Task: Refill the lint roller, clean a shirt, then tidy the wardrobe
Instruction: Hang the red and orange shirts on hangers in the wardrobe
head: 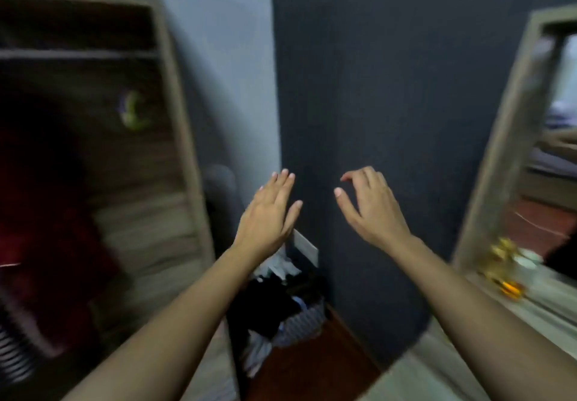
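Note:
The picture is blurred by motion. My left hand and my right hand are both raised in front of a dark grey wall, fingers spread, holding nothing. The open wardrobe with wooden shelves fills the left side. A dark red garment hangs or lies inside it, and a striped cloth shows at the lower left. No lint roller is visible.
A laundry basket with dark and white clothes stands on the floor in the corner below my hands. A framed mirror leans at the right above a counter with yellow items. A green object hangs in the wardrobe.

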A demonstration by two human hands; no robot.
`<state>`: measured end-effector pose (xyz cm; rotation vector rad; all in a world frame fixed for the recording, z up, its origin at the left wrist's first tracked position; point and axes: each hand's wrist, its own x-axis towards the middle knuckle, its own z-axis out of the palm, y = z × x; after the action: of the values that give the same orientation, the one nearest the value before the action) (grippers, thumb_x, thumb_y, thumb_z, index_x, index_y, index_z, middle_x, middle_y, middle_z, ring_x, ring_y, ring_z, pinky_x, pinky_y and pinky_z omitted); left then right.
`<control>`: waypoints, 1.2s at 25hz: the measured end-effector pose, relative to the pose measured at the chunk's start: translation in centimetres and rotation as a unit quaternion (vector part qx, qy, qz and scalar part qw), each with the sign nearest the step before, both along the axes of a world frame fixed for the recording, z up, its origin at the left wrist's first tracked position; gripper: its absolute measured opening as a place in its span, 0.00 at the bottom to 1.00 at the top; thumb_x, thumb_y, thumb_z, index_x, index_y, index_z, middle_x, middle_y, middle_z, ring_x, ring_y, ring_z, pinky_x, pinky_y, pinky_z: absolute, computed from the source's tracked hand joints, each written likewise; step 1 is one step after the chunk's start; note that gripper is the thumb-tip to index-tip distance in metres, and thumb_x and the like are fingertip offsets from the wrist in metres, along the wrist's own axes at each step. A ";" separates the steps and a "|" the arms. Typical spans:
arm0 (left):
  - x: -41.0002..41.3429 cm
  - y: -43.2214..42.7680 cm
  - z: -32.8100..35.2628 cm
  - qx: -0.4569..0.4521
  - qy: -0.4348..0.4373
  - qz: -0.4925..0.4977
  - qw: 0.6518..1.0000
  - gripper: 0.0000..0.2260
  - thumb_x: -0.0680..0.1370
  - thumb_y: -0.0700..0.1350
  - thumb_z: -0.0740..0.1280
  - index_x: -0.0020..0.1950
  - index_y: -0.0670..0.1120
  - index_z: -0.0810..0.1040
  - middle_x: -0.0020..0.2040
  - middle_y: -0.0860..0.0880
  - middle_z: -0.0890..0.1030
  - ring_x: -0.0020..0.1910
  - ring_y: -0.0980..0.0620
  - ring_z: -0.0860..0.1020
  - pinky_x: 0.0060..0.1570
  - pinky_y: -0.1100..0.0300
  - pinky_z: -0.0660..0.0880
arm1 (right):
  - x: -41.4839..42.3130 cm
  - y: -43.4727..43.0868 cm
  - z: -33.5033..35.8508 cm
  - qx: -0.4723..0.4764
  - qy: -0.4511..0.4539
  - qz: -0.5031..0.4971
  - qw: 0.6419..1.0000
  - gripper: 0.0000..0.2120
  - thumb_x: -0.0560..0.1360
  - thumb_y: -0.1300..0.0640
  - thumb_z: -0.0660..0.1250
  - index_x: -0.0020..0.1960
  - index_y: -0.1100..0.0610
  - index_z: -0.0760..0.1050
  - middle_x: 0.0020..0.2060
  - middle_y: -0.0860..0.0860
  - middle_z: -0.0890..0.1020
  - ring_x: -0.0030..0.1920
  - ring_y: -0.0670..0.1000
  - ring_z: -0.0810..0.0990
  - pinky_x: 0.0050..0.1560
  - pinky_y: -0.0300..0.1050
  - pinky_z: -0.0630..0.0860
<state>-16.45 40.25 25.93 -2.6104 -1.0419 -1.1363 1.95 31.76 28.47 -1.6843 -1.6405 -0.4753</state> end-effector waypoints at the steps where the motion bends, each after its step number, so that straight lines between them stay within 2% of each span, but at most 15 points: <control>1: -3.3 1.4 2.3 0.035 -0.002 0.030 0.999 0.28 0.78 0.55 0.51 0.72 0.39 0.65 0.72 0.40 0.68 0.72 0.42 0.64 0.70 0.49 0.60 | -2.9 2.3 1.8 0.006 -0.013 0.025 1.000 0.21 0.75 0.44 0.52 0.56 0.58 0.72 0.50 0.55 0.75 0.51 0.56 0.74 0.51 0.52 0.73; 7: -23.2 9.6 12.6 0.214 0.051 0.168 0.961 0.25 0.78 0.52 0.56 0.67 0.37 0.72 0.66 0.39 0.75 0.66 0.40 0.73 0.61 0.48 0.72 | -21.4 15.2 10.7 0.066 -0.104 0.146 0.982 0.22 0.74 0.42 0.51 0.56 0.56 0.71 0.50 0.54 0.74 0.52 0.56 0.74 0.53 0.52 0.71; 9: -29.4 12.4 15.5 0.253 0.075 0.197 0.944 0.24 0.77 0.52 0.57 0.65 0.37 0.74 0.65 0.39 0.76 0.64 0.40 0.75 0.57 0.47 0.74 | -27.6 18.9 13.6 0.107 -0.107 0.173 0.973 0.21 0.73 0.41 0.52 0.55 0.55 0.72 0.50 0.54 0.74 0.52 0.57 0.74 0.52 0.52 0.72; 15: -44.3 19.1 22.1 0.311 0.073 0.255 0.912 0.24 0.77 0.53 0.56 0.67 0.39 0.73 0.67 0.41 0.74 0.67 0.42 0.72 0.62 0.46 0.71 | -42.0 28.7 20.9 0.177 -0.108 0.202 0.957 0.21 0.72 0.41 0.53 0.56 0.53 0.71 0.51 0.51 0.74 0.52 0.53 0.73 0.53 0.50 0.72; 19: -50.6 22.5 26.1 0.354 0.046 0.284 0.890 0.24 0.77 0.52 0.57 0.68 0.39 0.72 0.68 0.41 0.73 0.68 0.43 0.71 0.65 0.49 0.67 | -47.1 32.4 24.6 0.193 -0.058 0.215 0.955 0.23 0.71 0.39 0.54 0.58 0.53 0.70 0.52 0.51 0.72 0.56 0.53 0.71 0.55 0.49 0.70; 21: -52.8 23.8 28.2 0.371 0.028 0.305 0.877 0.24 0.77 0.52 0.56 0.69 0.39 0.71 0.68 0.41 0.73 0.68 0.42 0.71 0.65 0.47 0.68 | -48.4 33.7 26.6 0.198 -0.053 0.219 0.954 0.24 0.72 0.40 0.56 0.60 0.54 0.69 0.53 0.52 0.71 0.58 0.54 0.70 0.58 0.51 0.70; 23: -54.4 25.0 30.4 0.370 0.000 0.336 0.866 0.25 0.77 0.53 0.55 0.69 0.39 0.70 0.69 0.40 0.71 0.69 0.41 0.70 0.65 0.45 0.67 | -49.4 34.7 29.2 0.207 -0.047 0.234 0.949 0.26 0.73 0.40 0.58 0.64 0.55 0.67 0.56 0.54 0.69 0.60 0.55 0.69 0.62 0.51 0.68; 25: -55.7 26.2 32.3 0.342 -0.026 0.367 0.865 0.28 0.77 0.55 0.52 0.72 0.40 0.66 0.72 0.40 0.67 0.72 0.42 0.65 0.67 0.44 0.64 | -50.5 35.7 32.4 0.192 -0.038 0.248 0.949 0.33 0.72 0.37 0.61 0.70 0.55 0.61 0.63 0.55 0.66 0.66 0.56 0.66 0.67 0.52 0.65; 28: -57.1 28.6 33.3 0.276 -0.029 0.406 0.871 0.34 0.75 0.62 0.44 0.75 0.43 0.58 0.76 0.44 0.59 0.76 0.46 0.56 0.71 0.46 0.55 | -52.5 37.2 36.7 0.114 -0.055 0.260 0.957 0.46 0.66 0.31 0.64 0.74 0.50 0.50 0.73 0.57 0.56 0.73 0.58 0.56 0.72 0.56 0.59; 30: -57.6 29.7 33.0 0.262 -0.017 0.419 0.869 0.38 0.75 0.67 0.40 0.75 0.42 0.60 0.75 0.44 0.61 0.75 0.46 0.58 0.71 0.46 0.56 | -53.9 38.4 38.8 0.065 -0.109 0.247 0.961 0.52 0.61 0.29 0.67 0.75 0.46 0.45 0.75 0.58 0.48 0.75 0.61 0.50 0.73 0.59 0.55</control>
<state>-74.01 69.93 58.90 -1.4580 -1.4034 -1.0184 -51.97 70.17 67.28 -1.0986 -2.0573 -0.5157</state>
